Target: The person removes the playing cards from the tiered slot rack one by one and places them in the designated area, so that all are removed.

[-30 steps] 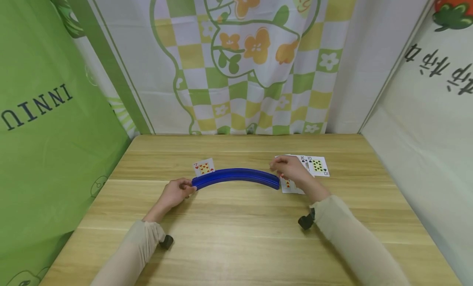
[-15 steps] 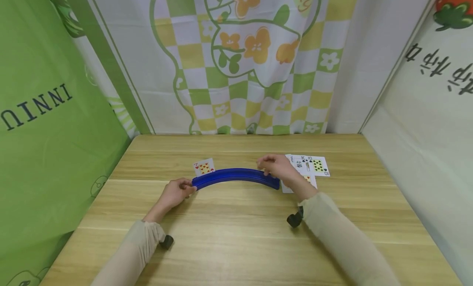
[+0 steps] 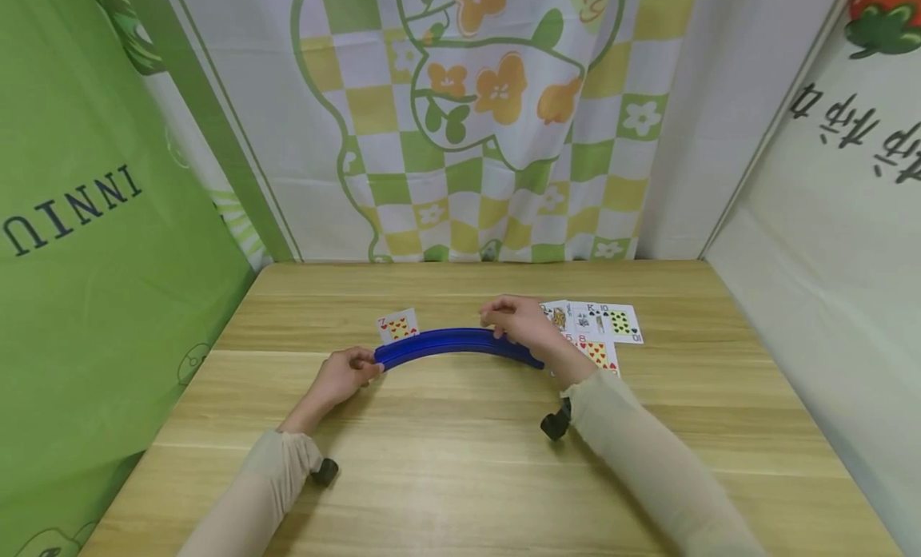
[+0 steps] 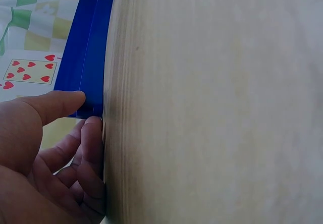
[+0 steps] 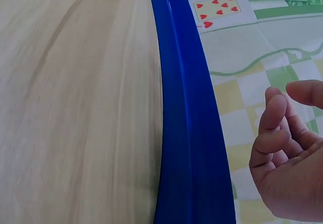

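Note:
A curved blue playing-card holder (image 3: 432,343) spans the middle of the table. My left hand (image 3: 341,379) pinches its left end, thumb on top and fingers at the end face in the left wrist view. A seven of hearts (image 3: 398,327) stands upright in the holder near that end. Over the holder's right half, my right hand (image 3: 531,327) hovers with loosely bent fingers. The right wrist view shows a gap between that hand's thumb and index fingertip, with nothing between them. The right hand and wrist partly hide the holder's right end.
Several face-up playing cards lie right of the holder, including a ten of spades (image 3: 620,324) and an eight of hearts (image 3: 596,354). My right forearm partly covers this group. A patterned curtain (image 3: 496,181) hangs behind the wooden table (image 3: 460,477), with cloth walls on both sides.
My right hand has moved left from the loose cards to above the holder, uncovering more of those cards. The left hand, holder and seven of hearts have stayed put.

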Demonstrator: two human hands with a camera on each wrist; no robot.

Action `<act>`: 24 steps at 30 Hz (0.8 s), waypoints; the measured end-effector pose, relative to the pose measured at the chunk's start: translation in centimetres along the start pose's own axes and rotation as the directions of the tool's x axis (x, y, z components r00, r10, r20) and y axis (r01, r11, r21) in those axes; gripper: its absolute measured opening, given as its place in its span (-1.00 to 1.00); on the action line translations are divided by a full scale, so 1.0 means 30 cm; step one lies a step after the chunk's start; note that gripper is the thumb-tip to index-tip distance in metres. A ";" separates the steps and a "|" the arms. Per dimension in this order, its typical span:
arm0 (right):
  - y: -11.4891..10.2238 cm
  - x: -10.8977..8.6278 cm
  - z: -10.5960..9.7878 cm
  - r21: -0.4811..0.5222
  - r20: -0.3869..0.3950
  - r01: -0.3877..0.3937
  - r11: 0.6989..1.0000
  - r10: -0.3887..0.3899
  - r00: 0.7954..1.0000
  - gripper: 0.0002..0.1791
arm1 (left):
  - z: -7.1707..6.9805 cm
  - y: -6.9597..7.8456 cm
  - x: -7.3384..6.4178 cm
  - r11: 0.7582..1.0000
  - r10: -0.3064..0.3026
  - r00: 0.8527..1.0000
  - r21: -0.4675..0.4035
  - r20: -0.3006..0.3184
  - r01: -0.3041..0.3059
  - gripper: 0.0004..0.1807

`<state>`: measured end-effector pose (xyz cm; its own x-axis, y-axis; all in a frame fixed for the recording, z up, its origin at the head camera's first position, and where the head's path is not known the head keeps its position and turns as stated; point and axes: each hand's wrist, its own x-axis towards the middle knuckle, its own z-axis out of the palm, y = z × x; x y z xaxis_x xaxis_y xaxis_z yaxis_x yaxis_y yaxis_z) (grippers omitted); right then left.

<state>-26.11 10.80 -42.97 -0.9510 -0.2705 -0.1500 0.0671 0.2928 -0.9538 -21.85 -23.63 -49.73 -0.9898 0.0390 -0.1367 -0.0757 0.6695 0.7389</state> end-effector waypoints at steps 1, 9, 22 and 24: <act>-0.003 0.004 0.008 0.004 -0.002 0.007 1.000 -0.007 1.000 -0.76 | 0.000 0.000 0.000 1.000 0.002 1.000 0.002 -0.001 -0.002 -0.62; -0.025 0.032 0.071 0.019 0.020 0.035 0.999 -0.036 0.999 -0.75 | -0.003 0.004 -0.002 1.000 -0.005 1.000 0.007 0.006 0.005 -0.61; -0.029 0.075 0.134 0.019 0.056 0.029 0.999 -0.031 0.998 -0.78 | -0.003 -0.001 0.002 1.000 0.020 1.000 0.021 -0.005 -0.020 -0.63; -0.029 0.080 0.144 0.015 0.067 0.028 0.999 -0.029 0.997 -0.78 | -0.002 -0.003 0.004 1.000 0.020 1.000 0.021 -0.006 -0.019 -0.63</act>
<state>-27.16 5.94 -43.61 -0.9302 -0.3397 -0.1389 0.0446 0.2711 -0.9615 -21.96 -23.72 -49.77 -0.9918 0.0477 -0.1183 -0.0538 0.6843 0.7272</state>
